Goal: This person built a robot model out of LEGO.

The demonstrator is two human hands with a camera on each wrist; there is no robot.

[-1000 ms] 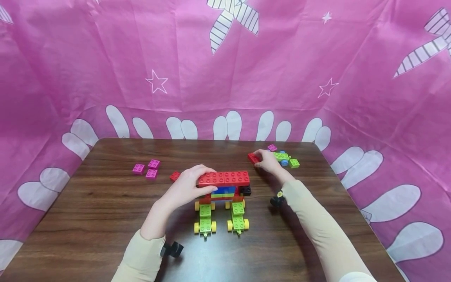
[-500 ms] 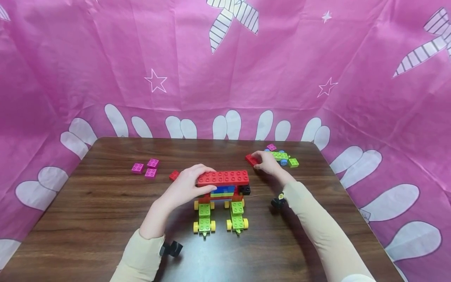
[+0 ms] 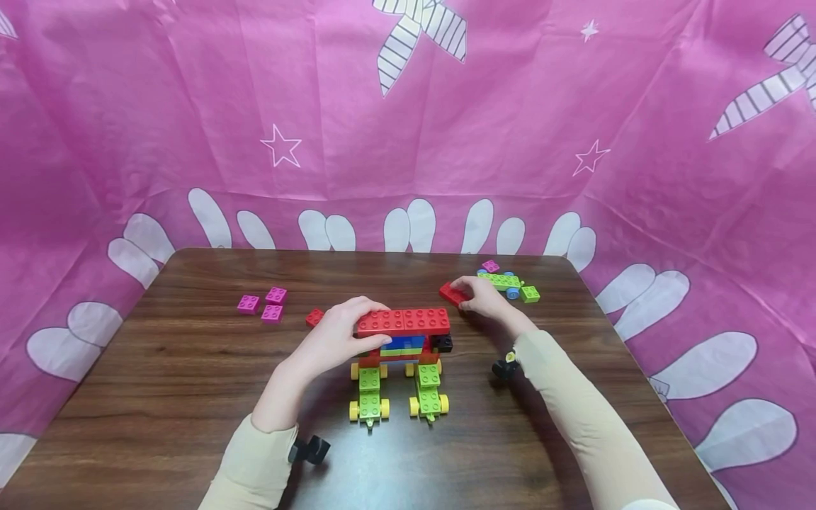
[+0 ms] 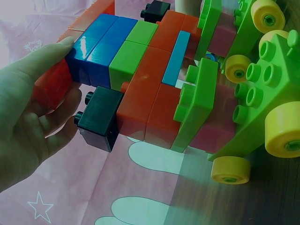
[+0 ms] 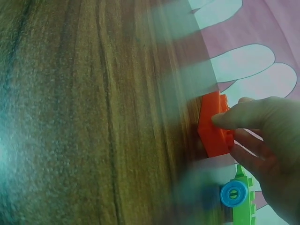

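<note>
A toy brick build (image 3: 404, 322) stands mid-table, with a long red top, blue and green layers and black bricks at its sides. Two lime green wheeled bases with yellow wheels (image 3: 370, 405) carry it. My left hand (image 3: 338, 334) grips the left end of the red top; in the left wrist view its thumb lies near the blue bricks (image 4: 101, 44) and its fingers curl behind the red. Farther back on the right, my right hand (image 3: 487, 299) pinches a red brick (image 3: 451, 293) between thumb and fingers, low over the table. Its fingers partly hide the studs in the right wrist view.
Beyond the right hand are a lime base with blue wheels (image 3: 500, 281), a small lime brick (image 3: 530, 294) and a pink brick (image 3: 490, 265). Several pink bricks (image 3: 272, 313) lie back left. Another red brick (image 3: 315, 317) sits behind the left hand. Pink fabric (image 3: 357, 156) hangs past the table.
My right hand has shifted the red brick slightly left, away from the blue-wheeled base, uncovering more of that base. The left hand and the brick build have stayed in place.
</note>
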